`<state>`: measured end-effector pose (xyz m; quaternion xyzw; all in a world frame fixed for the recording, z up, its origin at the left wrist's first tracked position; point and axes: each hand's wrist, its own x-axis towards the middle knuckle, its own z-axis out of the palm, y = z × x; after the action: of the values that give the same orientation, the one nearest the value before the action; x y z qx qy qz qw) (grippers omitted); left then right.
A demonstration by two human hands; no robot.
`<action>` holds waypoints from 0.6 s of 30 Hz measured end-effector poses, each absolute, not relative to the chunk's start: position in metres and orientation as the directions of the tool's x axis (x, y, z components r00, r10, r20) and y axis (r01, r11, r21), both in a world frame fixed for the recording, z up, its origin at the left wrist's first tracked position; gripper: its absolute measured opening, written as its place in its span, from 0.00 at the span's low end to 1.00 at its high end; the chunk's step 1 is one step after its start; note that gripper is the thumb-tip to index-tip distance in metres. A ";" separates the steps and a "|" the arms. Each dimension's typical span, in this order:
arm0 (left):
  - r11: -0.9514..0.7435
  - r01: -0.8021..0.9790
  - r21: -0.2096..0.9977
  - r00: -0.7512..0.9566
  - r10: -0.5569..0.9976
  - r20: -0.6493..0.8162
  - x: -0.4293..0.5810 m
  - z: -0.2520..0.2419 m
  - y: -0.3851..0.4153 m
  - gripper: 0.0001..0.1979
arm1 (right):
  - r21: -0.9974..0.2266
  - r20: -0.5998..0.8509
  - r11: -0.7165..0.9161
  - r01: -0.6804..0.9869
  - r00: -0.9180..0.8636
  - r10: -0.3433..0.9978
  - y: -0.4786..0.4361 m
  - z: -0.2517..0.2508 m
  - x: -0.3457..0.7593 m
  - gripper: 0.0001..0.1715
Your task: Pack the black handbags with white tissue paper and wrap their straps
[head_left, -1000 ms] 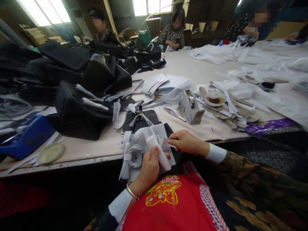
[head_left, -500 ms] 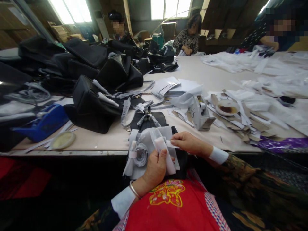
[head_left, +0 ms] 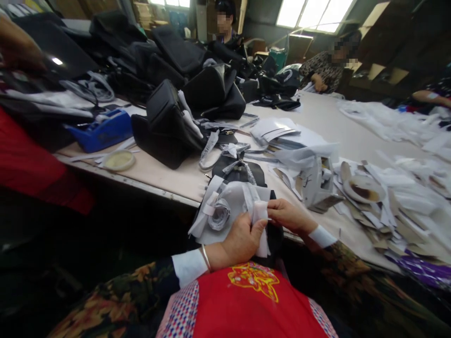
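Observation:
A black bag [head_left: 278, 237] rests at the table's front edge against my red apron, its front covered with white tissue-like sheeting [head_left: 234, 192]. On the left of it lies a coiled strap in clear plastic [head_left: 219, 214], beside a white-wrapped piece with a band round it. My left hand [head_left: 243, 237] is closed round a white-wrapped strip [head_left: 260, 211] on the bag's right side, thumb on top. At that strip's upper right edge, my right hand [head_left: 287, 213] pinches the end of a white strip; its fingertips partly hide it.
Black bags [head_left: 169, 124] are heaped at the left. A blue tape dispenser [head_left: 102, 131] and a round lid [head_left: 119, 160] lie near the edge. A white dispenser [head_left: 319, 183], paper sheets [head_left: 278, 131] and a stained dish [head_left: 364, 188] stand right. Other people work around the table.
The view has swung left, bringing a co-worker's arm in at the far left. My right hand's white strip now lies against the wrapped strip, and my hands are closer together.

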<state>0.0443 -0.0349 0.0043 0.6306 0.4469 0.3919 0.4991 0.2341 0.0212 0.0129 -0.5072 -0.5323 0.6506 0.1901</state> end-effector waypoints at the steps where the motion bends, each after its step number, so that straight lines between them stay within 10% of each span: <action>1: -0.131 0.192 0.973 0.291 0.954 0.071 0.045 0.004 -0.034 0.15 | -0.890 -0.446 -0.351 0.290 -0.401 0.800 0.021 0.013 0.231 0.24; 9: -0.101 0.211 0.972 0.236 0.970 0.050 0.042 0.000 -0.035 0.16 | -0.884 -0.417 -0.291 0.367 -0.336 0.844 0.015 0.005 0.229 0.23; 18: -0.089 0.156 0.984 0.211 0.976 0.055 0.043 0.001 -0.041 0.16 | -0.771 -0.202 0.135 0.622 -0.441 0.875 0.022 0.026 0.223 0.19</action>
<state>0.0425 -0.0405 0.0009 0.6063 0.4666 0.4204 0.4878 0.2234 0.0219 0.0262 -0.5069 -0.7381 0.4189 0.1510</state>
